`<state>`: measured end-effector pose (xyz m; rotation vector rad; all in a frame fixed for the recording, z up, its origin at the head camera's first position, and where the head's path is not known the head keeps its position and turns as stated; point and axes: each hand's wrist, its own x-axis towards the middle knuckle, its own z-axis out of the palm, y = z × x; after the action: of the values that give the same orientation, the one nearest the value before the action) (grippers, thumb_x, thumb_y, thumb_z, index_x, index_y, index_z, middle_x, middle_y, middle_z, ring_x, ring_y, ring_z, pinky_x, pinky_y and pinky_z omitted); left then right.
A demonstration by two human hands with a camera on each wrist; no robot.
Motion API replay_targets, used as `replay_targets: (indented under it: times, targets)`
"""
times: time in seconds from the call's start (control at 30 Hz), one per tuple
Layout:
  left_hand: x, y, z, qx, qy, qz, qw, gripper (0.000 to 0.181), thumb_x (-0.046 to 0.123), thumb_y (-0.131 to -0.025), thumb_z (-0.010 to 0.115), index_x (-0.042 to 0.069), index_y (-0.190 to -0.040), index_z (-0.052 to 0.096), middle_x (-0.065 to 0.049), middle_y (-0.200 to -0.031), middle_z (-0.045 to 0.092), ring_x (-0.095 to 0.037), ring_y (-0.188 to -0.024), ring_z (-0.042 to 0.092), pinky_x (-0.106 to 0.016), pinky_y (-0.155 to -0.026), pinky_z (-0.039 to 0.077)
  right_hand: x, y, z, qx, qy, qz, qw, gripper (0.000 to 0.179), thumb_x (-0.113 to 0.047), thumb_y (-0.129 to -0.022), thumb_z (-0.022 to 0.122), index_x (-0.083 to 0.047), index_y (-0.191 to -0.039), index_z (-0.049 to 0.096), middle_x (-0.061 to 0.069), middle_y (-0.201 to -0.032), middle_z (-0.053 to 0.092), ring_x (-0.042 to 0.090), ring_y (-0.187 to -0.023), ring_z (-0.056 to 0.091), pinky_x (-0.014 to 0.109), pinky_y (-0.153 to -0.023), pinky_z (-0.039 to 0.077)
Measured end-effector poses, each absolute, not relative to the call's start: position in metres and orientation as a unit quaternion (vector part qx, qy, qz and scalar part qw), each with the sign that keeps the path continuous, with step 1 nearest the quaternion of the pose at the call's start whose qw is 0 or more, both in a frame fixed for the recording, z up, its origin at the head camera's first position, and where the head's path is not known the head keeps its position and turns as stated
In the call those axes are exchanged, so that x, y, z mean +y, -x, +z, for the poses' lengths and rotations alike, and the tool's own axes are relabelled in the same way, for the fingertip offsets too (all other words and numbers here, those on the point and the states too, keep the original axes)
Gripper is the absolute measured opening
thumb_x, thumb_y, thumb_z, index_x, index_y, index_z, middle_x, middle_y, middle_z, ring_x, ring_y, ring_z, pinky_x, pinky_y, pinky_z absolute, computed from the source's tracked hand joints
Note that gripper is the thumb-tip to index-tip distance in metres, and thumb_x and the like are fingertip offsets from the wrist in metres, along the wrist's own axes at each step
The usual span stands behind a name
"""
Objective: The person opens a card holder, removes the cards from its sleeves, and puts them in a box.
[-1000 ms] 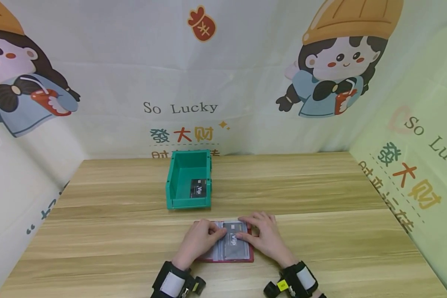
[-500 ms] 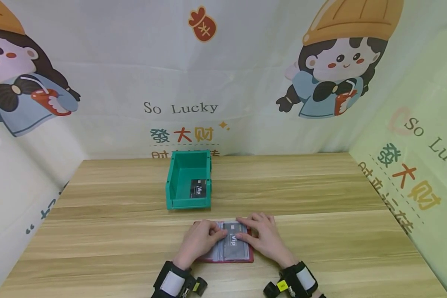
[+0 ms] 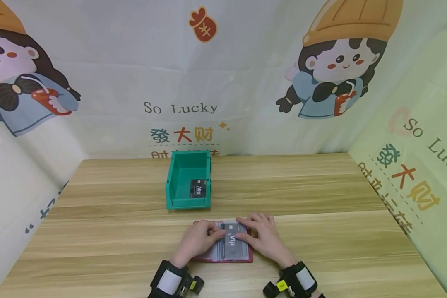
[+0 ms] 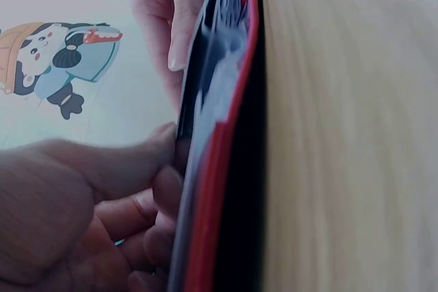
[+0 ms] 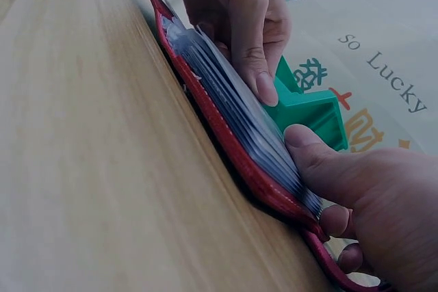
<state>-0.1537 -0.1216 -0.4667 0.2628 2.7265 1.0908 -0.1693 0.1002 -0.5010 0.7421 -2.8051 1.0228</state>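
The small card holder (image 3: 251, 253) lies open on the tabletop (image 3: 320, 194), close to the person and in front of the green bin. Its cover is a deep red, and inside it a thick stack of clear sleeves (image 5: 229, 94) fans out, bluish and layered along the edge. On the right-hand page sits a dark grey card (image 3: 232, 251) with a chip square and a pale "Vip" printed sideways, set lengthwise like the page.

Both hands lean in over it from either side. The left hand (image 3: 198, 241) has its thumb and forefinger pinching at the card's left edge, the other fingers bent beneath; from here I can't tell whether they have hold of some plastic too. The right hand (image 3: 265, 236) grips the holder's right side: the thumb presses flat on top, the forefinger reaches to the far edge, and other fingers tuck in low by the cover. Each wrist wears a black strap with a small camera.

The cover has a stitched, leathery look, while the sleeves are thin, glossy and a little crumpled near the spine. The bin (image 3: 188, 204) is boxy, smooth plastic, with another black "Vip" card (image 3: 198, 188) in it. The tabletop shows streaky, pale wood grain.
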Motion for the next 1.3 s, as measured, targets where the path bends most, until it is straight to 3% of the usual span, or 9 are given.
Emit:
replay_targets:
  times: [0.33,1.3]
  targets:
    - [-0.116,0.150,-0.461,0.922,-0.059,0.374,0.086,0.037,0.042,-0.090,0.074,0.013,-0.067,0.067,0.008,-0.054,0.046,-0.009,-0.056,0.044,-0.021,-0.053,0.024,0.100,0.169,-0.501,-0.910,-0.239,0.338,0.034,0.041,-0.033,-0.088,0.076,-0.017,-0.126,0.071,-0.011,-0.091,0.057,0.008,-0.089,0.044,0.038,-0.089,0.026]
    - [-0.132,0.155,-0.468,0.894,-0.069,0.431,0.099,0.032,0.032,-0.091,0.074,0.010,-0.070,0.064,0.005,-0.066,0.052,-0.010,-0.063,0.047,-0.020,-0.057,0.031,0.100,0.169,-0.500,-0.908,-0.231,0.348,0.026,0.041,-0.032,-0.088,0.077,-0.015,-0.125,0.072,-0.011,-0.092,0.060,0.010,-0.093,0.047,0.038,-0.090,0.025]
